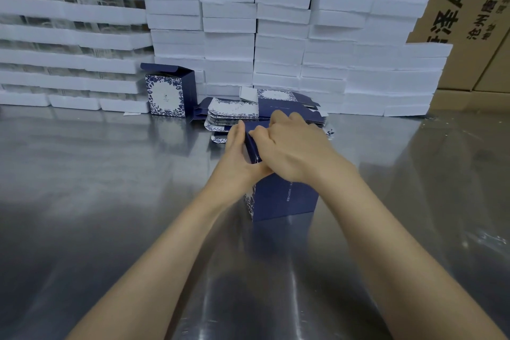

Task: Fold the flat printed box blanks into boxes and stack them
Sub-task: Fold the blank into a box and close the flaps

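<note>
Standing upright on the metal surface [96, 174], directly in front of you: one dark blue box [284, 199] with a leaf print along its left edge, partly formed. Your left hand [237, 157] lies flat and open against its upper left side. Your right hand [292, 149] curls over the top, fingers bent onto the upper flaps; both hands hold the box between them.

Just behind your hands: a pile of flat blanks [265, 114], blue and white, loosely fanned, with one blank lying askew on top.

Left of that pile: one finished box [169, 91], upright, its top flap raised.

Along the back of the surface: white foam trays [278, 33] stacked in columns, several rows wide.

Behind the foam, at upper right: brown cartons [469, 8] with black print.
</note>
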Demonstrator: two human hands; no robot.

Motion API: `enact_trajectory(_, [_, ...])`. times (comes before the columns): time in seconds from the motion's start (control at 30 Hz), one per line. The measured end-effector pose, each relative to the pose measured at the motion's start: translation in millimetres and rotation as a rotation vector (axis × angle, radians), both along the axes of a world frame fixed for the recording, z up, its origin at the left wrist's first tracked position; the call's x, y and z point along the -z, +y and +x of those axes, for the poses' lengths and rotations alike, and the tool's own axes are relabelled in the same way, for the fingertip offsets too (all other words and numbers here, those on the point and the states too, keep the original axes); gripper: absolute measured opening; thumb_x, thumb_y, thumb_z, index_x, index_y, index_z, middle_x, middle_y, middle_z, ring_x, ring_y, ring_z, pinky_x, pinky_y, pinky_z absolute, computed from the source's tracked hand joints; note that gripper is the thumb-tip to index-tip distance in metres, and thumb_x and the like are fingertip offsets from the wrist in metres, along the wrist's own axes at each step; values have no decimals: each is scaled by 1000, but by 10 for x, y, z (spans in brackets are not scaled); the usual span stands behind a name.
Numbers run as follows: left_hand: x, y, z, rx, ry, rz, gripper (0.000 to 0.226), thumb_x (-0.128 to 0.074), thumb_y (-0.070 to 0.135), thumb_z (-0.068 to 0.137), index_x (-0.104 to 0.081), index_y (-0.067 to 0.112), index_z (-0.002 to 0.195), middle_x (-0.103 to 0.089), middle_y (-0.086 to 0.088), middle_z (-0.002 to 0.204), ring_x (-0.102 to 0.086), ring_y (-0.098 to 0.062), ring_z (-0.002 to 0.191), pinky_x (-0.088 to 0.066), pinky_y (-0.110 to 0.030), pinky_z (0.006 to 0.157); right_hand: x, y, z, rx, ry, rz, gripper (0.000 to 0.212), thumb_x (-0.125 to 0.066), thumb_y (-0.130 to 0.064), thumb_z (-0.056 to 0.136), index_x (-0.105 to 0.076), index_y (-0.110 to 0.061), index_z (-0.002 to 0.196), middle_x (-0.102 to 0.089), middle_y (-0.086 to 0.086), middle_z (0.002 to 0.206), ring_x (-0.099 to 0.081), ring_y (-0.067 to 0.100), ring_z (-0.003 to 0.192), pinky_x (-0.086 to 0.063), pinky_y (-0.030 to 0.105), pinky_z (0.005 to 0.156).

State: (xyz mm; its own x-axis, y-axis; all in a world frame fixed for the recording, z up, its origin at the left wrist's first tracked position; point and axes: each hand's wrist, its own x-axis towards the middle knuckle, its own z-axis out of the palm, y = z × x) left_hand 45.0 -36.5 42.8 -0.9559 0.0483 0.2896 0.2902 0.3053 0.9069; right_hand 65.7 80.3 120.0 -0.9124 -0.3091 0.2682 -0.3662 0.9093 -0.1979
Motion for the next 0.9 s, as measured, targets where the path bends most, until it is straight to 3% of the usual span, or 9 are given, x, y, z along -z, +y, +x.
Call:
enact_trajectory(0.07, [-14, -1, 11, 0, 35, 9, 109, -71, 55, 52, -33, 8, 143, -26, -10, 154, -30, -22, 142, -34, -49, 112, -7, -47, -57, 28, -9, 20, 45, -16, -37, 99, -43, -21, 66, -36, 0, 95, -32, 22, 96, -30, 42, 88])
enact_trajectory(0.17, [-1, 33, 25, 8, 88, 94, 64, -73, 42, 57, -51, 32, 116, -50, -2, 127, -55, -13, 120, -47, -42, 101, -36, -119, -167, 58, -56, 18, 45, -16, -37, 99, -45, -17, 71, -36, 2, 97, -35, 24, 98, -27, 40, 81])
enact_trajectory(0.23, [-12, 49, 22, 46, 105, 157, 57, -76, 37, 59, -52, 36, 112, -55, -1, 126, -57, -11, 118, -46, -43, 104, -57, -157, -242, 55, -96, -7, 47, -16, -38, 99, -45, -16, 69, -36, 3, 101, -41, 26, 96, -30, 38, 79])
enact_trajectory(0.3, [-24, 52, 19, 73, 117, 190, 60, -77, 37, 60, -53, 37, 115, -55, -3, 128, -57, -12, 120, -45, -43, 105, -64, -186, -302, 48, -117, -26, 47, -16, -39, 99, -41, -19, 65, -36, 4, 103, -44, 29, 92, -32, 38, 78])
enact_trajectory(0.4, [-30, 62, 41, 58, 152, 189, 66, -78, 41, 61, -53, 30, 121, -54, 0, 126, -60, -4, 114, -48, -28, 95, -61, -156, -355, 53, -111, -47, 45, -15, -39, 99, -39, -18, 67, -38, 5, 102, -45, 31, 93, -33, 39, 79])
enact_trajectory(0.63, [5, 8, 50, -28, 130, 19, 106, -71, 65, 57, -30, 31, 148, -34, 22, 142, -33, 21, 125, -29, 0, 96, -100, 139, -495, 42, -159, -124, 47, -20, -38, 98, -59, -12, 104, -55, 7, 128, -49, 32, 109, -40, 44, 95])
enact_trajectory(0.73, [16, -13, 50, -49, 94, 13, 109, -70, 70, 55, -28, 32, 149, -30, 25, 145, -30, 16, 130, -31, -15, 106, -105, 517, -630, 88, -176, -255, 49, -22, -34, 99, -64, -16, 117, -59, 0, 123, -49, 25, 105, -39, 38, 92])
enact_trajectory(0.83, [-4, 22, 73, -77, 64, -12, 113, -68, 74, 53, -26, 33, 150, -26, 24, 147, -29, 11, 134, -32, -25, 112, 34, 757, -687, 83, -280, -533, 47, -22, -32, 100, -67, -24, 108, -58, -20, 97, -53, 14, 93, -38, 27, 77])
enact_trajectory(0.9, [-7, 90, 115, -160, 58, -23, 120, -64, 80, 49, -20, 33, 151, -19, 24, 149, -27, 5, 137, -28, -34, 116, 250, 777, -690, 59, -244, -700, 40, -28, -39, 101, -64, -22, 97, -59, -12, 88, -55, 18, 85, -38, 29, 73])
